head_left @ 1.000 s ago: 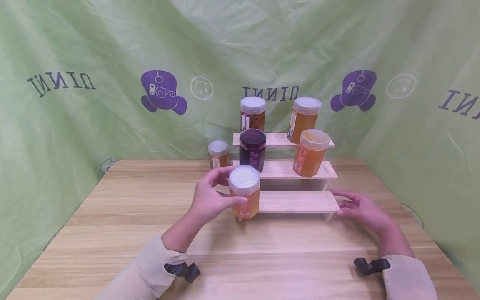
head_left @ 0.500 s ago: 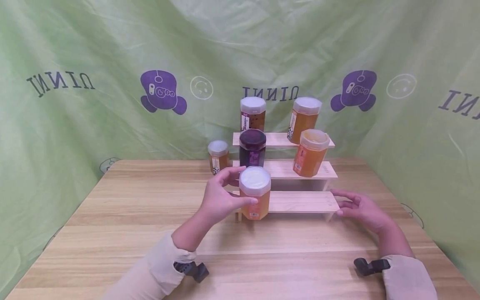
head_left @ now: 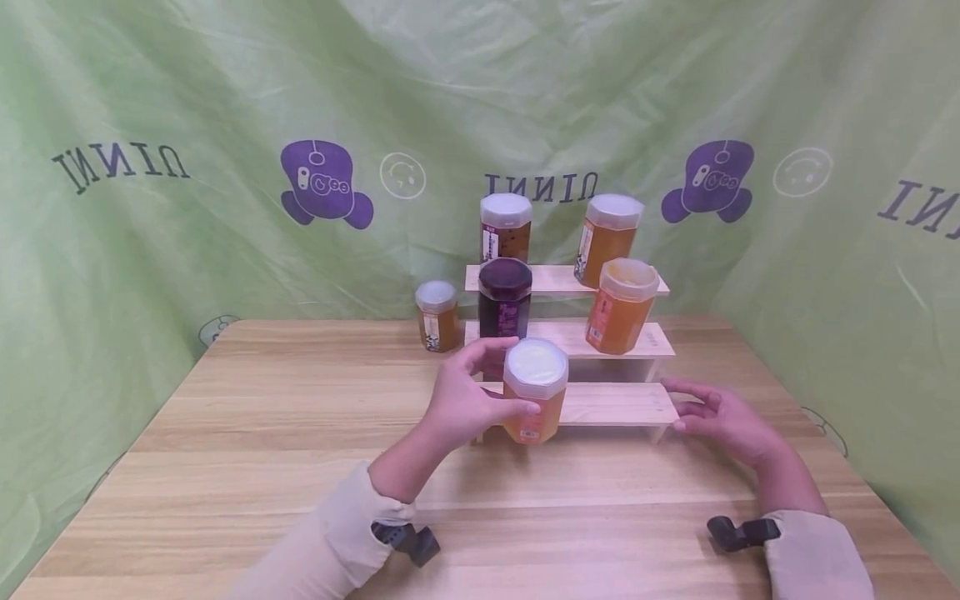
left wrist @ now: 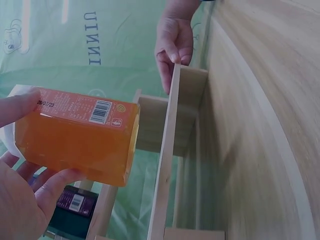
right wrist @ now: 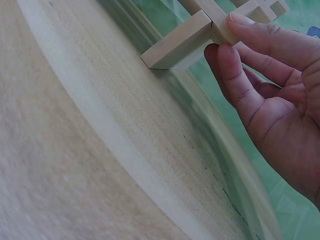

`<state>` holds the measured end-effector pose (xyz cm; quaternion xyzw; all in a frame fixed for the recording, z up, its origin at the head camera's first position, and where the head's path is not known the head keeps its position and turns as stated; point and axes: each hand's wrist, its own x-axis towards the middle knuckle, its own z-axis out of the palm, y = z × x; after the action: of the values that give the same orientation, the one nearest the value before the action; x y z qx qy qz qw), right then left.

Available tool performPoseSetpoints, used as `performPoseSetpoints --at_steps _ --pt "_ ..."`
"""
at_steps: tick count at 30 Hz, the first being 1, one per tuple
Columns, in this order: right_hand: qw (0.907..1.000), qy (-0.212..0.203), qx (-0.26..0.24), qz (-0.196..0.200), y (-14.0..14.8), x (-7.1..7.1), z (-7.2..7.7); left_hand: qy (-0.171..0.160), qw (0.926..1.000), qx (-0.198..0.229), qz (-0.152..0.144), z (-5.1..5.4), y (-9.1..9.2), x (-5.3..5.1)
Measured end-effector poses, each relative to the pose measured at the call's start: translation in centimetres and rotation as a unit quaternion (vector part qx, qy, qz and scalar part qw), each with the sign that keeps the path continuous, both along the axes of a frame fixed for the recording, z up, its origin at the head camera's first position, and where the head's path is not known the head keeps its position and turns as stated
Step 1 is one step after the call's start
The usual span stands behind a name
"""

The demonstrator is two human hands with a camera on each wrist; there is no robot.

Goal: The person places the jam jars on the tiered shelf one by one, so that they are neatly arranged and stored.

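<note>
My left hand (head_left: pixel 468 398) grips an orange jar (left wrist: pixel 75 135) with a white lid, thumb in front and fingers behind. In the head view this jar is in front of the lowest step of a wooden tiered shelf (head_left: pixel 615 404). The left wrist view shows it apart from the board. My right hand (head_left: pixel 727 423) pinches the right end of that lowest step, thumb above and fingers below in the right wrist view. A dark purple jar (head_left: pixel 505 300) and an orange jar (head_left: pixel 621 308) stand on the middle step.
On the top step stand a brown jar (head_left: pixel 506 229) and an amber jar (head_left: pixel 609 237). A smaller jar (head_left: pixel 437 317) is on the wooden table (head_left: pixel 262 433), left of the shelf. A green printed cloth (head_left: pixel 420 100) hangs behind the table.
My left hand has moved to the right with the orange jar, along the front of the lowest step. The right hand and the other jars have stayed in place.
</note>
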<state>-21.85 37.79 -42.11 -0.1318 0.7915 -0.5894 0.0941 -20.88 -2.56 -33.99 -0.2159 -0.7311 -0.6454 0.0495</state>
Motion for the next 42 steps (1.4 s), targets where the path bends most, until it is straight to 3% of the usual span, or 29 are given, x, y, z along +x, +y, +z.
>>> performPoseSetpoints --at_steps 10,17,28,42 --pt "1.0000 0.002 -0.002 0.000 -0.1 0.2 -0.1 -0.011 0.9998 -0.001 -0.018 -0.3 2.4 -0.2" --pt "1.0000 0.005 -0.003 0.004 -0.2 0.3 0.1 -0.036 0.9992 -0.005 -0.016 -0.4 4.2 -0.6" --pt "1.0000 0.005 0.005 -0.002 0.0 0.1 -0.1 -0.012 0.9994 -0.018 -0.026 -0.7 6.8 -1.5" --pt "0.9999 0.008 0.006 0.005 0.0 0.1 0.0 -0.042 0.9986 -0.032 0.010 -0.9 10.3 -2.0"
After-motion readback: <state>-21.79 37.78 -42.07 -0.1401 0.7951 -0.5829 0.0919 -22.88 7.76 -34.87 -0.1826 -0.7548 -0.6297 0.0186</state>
